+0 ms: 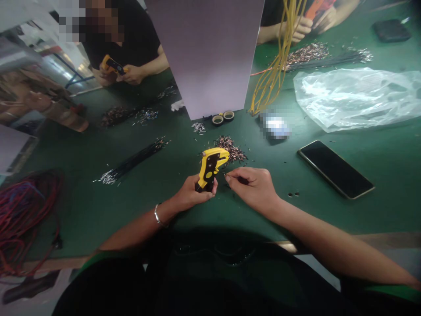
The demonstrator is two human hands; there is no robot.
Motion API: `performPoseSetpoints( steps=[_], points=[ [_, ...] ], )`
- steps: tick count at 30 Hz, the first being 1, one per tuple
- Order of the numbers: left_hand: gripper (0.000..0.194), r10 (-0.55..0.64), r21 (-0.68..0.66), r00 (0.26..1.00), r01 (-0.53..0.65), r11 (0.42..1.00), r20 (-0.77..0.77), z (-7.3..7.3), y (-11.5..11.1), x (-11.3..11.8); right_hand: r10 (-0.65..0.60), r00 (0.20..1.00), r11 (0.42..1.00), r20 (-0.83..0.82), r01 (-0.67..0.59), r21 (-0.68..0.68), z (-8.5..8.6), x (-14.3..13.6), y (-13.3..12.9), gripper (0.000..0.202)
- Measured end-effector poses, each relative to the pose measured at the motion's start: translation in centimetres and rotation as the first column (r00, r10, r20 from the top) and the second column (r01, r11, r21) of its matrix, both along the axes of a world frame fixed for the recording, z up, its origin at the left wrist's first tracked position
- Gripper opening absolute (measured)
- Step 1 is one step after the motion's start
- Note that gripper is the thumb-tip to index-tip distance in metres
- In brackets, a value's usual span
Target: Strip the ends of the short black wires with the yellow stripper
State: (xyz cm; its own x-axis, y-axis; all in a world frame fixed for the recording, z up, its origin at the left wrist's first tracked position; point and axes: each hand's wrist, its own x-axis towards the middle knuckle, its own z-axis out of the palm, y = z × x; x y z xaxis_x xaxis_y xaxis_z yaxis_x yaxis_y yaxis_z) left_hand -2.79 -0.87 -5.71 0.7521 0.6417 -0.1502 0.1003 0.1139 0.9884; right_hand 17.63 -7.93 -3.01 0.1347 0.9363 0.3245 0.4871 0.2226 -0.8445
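My left hand (194,193) is wrapped round the handle of a yellow and black wire stripper (209,169), whose jaws point up and to the right. Just right of the tool, my right hand (251,186) pinches a thin wire between thumb and fingertips. Only a short tip of that wire shows; the rest is hidden by the hand. Behind the stripper lies a pile of short copper-ended scraps (232,149). A bundle of black wires (134,161) rests on the green table (158,237), left of my hands.
A phone (335,169) and a clear plastic bag (358,98) lie at right. Tape rolls (217,120) and small metal pieces (198,127) sit before an upright panel (213,52). Yellow wires (274,83) hang right of it. Red cables (26,215) coil at left. Two co-workers handle tools opposite.
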Motion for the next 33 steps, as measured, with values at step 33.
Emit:
performPoseSetpoints(
  steps=[33],
  points=[
    [0.04, -0.094, -0.327, 0.978, 0.152, 0.933, 0.187, 0.7, 1.5, -0.9, -0.045, 0.893, 0.983, -0.448, -0.041, -0.179, 0.5, 2.2, 1.5, 0.017]
  ],
)
